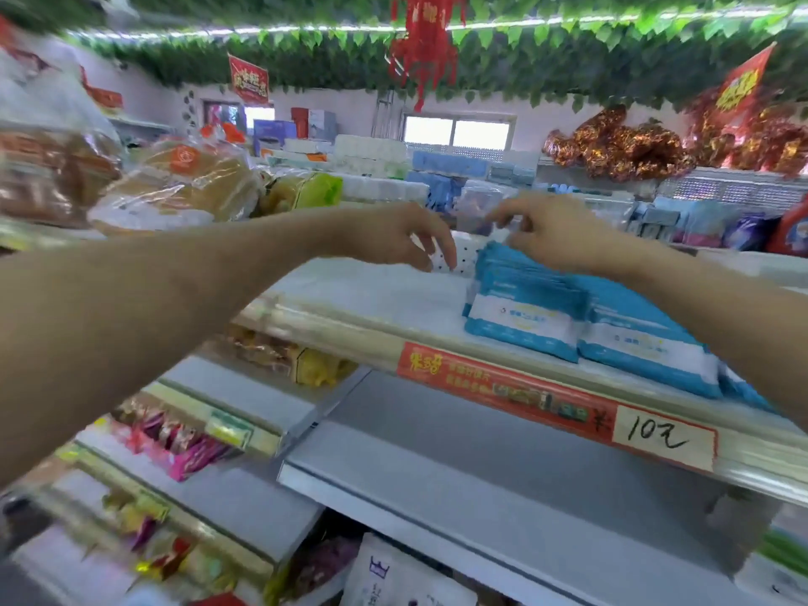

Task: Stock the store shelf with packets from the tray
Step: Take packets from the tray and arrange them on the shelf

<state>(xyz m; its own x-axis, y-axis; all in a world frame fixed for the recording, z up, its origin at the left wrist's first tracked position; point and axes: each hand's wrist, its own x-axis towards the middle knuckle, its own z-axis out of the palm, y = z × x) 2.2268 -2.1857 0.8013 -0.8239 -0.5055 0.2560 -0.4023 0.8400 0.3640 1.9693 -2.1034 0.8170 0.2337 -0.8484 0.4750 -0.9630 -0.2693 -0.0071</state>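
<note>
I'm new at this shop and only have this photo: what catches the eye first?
Two bare arms reach over the top shelf: the left hand hangs loose above its bare part, the right hand is at the back of a stack of blue-and-white packets. On the shelf's front edge below, a red price strip ends in a handwritten tag. Green leaves line the ceiling.

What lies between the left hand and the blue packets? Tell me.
Nothing: the head view shows only bare white shelf between the left hand and the blue packets.
</note>
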